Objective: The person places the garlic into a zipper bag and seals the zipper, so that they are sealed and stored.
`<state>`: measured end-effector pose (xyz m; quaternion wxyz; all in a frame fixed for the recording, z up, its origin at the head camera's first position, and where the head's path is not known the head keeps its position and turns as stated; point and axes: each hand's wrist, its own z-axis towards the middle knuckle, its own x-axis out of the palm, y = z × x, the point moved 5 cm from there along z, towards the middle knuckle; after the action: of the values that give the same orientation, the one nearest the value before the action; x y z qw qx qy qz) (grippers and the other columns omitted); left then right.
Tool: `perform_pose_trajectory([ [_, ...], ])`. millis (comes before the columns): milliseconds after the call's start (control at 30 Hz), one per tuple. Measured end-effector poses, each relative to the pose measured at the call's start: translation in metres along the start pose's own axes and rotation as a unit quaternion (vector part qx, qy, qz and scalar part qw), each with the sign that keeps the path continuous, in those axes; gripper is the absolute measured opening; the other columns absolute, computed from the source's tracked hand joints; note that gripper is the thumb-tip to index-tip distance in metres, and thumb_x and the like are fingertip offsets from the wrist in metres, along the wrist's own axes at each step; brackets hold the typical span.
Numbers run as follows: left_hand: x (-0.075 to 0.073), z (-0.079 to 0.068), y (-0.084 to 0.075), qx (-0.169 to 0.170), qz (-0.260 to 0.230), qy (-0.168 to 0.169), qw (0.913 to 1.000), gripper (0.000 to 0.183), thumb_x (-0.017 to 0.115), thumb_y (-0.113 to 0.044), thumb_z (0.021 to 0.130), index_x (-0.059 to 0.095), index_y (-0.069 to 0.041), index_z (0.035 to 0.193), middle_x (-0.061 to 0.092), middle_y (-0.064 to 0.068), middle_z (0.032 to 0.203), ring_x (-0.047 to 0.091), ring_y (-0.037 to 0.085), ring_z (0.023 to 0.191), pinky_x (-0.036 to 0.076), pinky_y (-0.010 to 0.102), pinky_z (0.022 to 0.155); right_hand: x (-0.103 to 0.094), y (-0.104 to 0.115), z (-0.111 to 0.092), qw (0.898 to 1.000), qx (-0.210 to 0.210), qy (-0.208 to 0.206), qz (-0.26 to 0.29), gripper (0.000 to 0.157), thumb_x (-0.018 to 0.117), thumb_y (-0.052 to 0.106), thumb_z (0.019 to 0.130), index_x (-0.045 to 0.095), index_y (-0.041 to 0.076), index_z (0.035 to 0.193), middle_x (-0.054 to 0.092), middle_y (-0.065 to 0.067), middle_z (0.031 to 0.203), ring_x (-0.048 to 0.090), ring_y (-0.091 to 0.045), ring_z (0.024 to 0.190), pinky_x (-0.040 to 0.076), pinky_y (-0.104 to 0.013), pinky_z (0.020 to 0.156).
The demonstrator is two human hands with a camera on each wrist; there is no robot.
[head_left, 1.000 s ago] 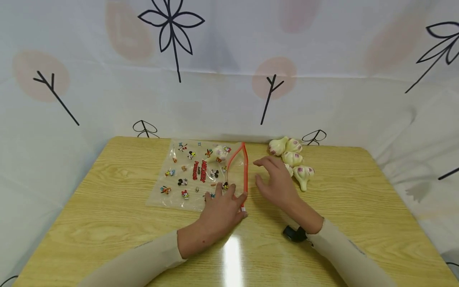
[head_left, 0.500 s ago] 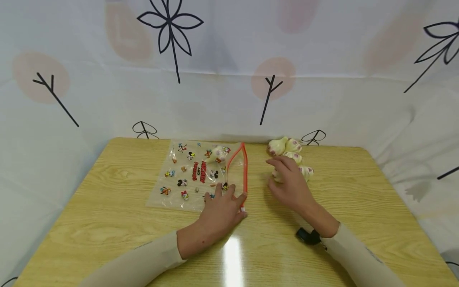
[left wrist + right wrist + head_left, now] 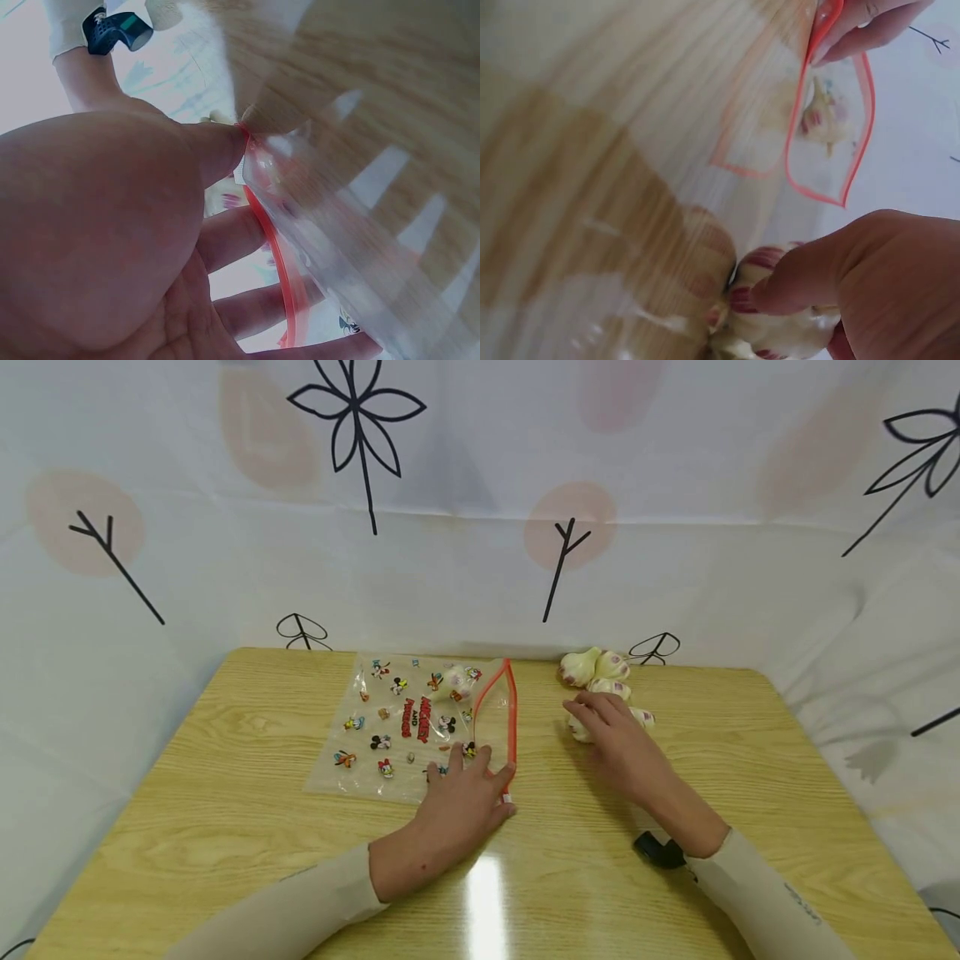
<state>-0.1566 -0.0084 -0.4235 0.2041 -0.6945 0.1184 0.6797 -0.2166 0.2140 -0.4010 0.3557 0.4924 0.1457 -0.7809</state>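
Note:
A transparent zip bag with cartoon prints lies flat on the table. Its red-edged mouth gapes toward the right, and a garlic bulb shows inside. My left hand rests on the near corner of the mouth with fingers spread; the thumb lies by the red edge. Right of the bag, my right hand holds a garlic bulb at the near side of the pile, thumb on its purple-streaked skin. Its other fingers are mostly hidden behind the bulb.
More garlic bulbs lie grouped near the back edge of the wooden table. A white patterned cloth hangs behind and along the sides. A black device sits at my right wrist.
My right hand has moved right, from beside the bag's mouth to the garlic pile, and now holds a bulb there. The left hand and the bag have stayed in place.

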Motion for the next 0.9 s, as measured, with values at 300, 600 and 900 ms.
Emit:
perform_pose_trajectory([
  [300,0.001,-0.001,0.000,0.002,-0.002,-0.004,1.0000,0.053,0.061,-0.055,0.104,0.063,-0.028,0.150,0.053,0.012,0.155,0.045,0.052,0.144,0.049,0.075,0.095,-0.002,-0.005,-0.002,1.000,-0.014,-0.018,-0.011,0.062,0.061,-0.035,0.080,0.062,-0.008,0.136,0.060,-0.028,0.131,0.055,-0.045,0.122,0.052,-0.057,0.097],
  [600,0.002,0.000,0.001,-0.001,0.000,-0.005,1.0000,0.054,0.061,-0.056,0.104,0.063,-0.028,0.150,0.053,0.011,0.155,0.044,0.053,0.144,0.048,0.076,0.095,0.003,-0.004,-0.001,0.997,-0.060,0.017,-0.034,0.050,0.075,-0.024,0.080,0.069,-0.007,0.127,0.072,-0.017,0.116,0.061,-0.037,0.111,0.055,-0.050,0.095],
  [900,0.001,0.000,0.001,0.002,-0.004,-0.001,1.0000,0.054,0.060,-0.056,0.105,0.061,-0.028,0.152,0.052,0.012,0.157,0.043,0.054,0.145,0.048,0.077,0.096,0.009,0.007,-0.002,0.993,-0.078,0.076,0.053,0.078,0.076,-0.022,0.068,0.063,0.001,0.142,0.066,-0.012,0.135,0.061,-0.033,0.127,0.052,-0.053,0.105],
])
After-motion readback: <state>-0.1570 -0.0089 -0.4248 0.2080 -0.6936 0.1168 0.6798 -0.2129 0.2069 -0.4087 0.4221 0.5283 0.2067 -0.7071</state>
